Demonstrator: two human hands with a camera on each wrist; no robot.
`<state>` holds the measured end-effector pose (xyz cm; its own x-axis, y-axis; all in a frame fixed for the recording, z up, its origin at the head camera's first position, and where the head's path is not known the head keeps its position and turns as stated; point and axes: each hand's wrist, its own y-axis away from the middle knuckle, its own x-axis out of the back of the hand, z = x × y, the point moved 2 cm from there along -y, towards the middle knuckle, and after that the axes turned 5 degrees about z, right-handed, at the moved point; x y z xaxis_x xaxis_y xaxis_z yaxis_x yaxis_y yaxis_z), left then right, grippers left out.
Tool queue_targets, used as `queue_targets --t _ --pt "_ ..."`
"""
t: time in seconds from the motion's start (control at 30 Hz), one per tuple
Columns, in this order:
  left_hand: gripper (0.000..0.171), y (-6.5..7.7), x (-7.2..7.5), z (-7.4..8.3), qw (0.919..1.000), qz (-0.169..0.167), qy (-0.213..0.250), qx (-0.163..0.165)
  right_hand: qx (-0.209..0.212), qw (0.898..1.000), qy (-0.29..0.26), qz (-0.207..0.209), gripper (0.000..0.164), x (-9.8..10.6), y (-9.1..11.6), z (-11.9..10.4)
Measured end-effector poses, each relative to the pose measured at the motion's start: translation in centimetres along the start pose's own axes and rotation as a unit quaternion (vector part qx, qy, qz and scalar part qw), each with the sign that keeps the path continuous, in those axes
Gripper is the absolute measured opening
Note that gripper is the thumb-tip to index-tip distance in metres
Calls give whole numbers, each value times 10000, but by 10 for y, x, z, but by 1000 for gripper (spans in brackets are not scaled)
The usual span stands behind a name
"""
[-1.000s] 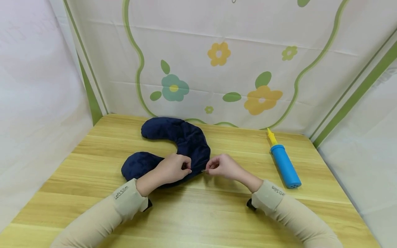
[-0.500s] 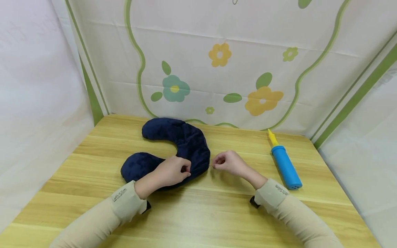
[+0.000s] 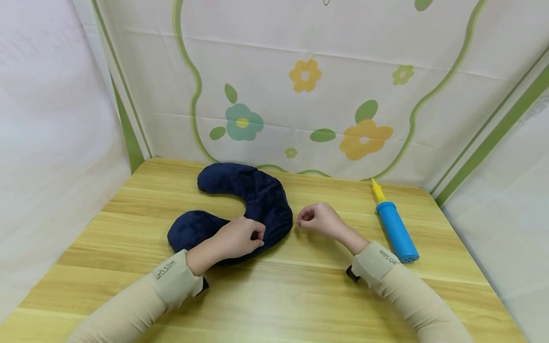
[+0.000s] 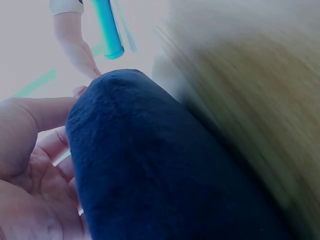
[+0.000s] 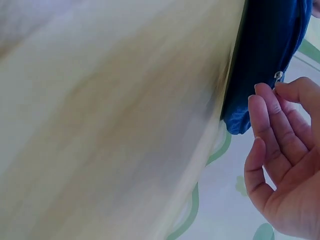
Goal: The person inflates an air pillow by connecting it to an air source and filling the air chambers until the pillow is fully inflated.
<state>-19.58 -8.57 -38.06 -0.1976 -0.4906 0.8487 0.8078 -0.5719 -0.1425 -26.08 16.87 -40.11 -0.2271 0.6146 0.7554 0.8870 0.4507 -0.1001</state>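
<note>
A dark navy, U-shaped neck pillow (image 3: 267, 196) lies on the table, its two ends pointing left. My left hand (image 3: 237, 235) grips the pillow's near side from above, thumb and fingers pinching the fabric. At the pillow's right edge, my right hand (image 3: 321, 221) pinches a small metal zipper pull (image 5: 278, 76) between thumb and forefinger. Dark zipper teeth run along the pillow's edge beside the pull in the right wrist view. The pillow (image 4: 145, 160) hides some of the left fingertips in the left wrist view.
On the right of the wooden table (image 3: 274, 305) lies a blue hand pump (image 3: 396, 232) with a yellow nozzle (image 3: 378, 190). A white curtain (image 3: 266, 62) with printed flowers hangs behind the table's far edge.
My right hand has moved right and a little away from me around the pillow's edge, carrying the zipper pull along. My left hand has stayed at almost the same spot on the pillow.
</note>
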Motion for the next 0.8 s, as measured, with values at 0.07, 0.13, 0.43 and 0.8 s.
queue_targets --t 0.07,0.13,0.43,0.8 --pt "27 0 0 0 10000 -34 -19 17 40 9999 108 31 4 0 -2 1" --pt "25 0 -1 1 10000 -54 -43 31 65 9998 193 70 4 1 -3 2" --pt "28 1 -4 1 9998 -166 -131 18 76 9987 494 21 4 3 -8 4" --pt "28 2 -7 2 9995 -221 -223 44 260 9944 1024 66 5 7 -14 0"
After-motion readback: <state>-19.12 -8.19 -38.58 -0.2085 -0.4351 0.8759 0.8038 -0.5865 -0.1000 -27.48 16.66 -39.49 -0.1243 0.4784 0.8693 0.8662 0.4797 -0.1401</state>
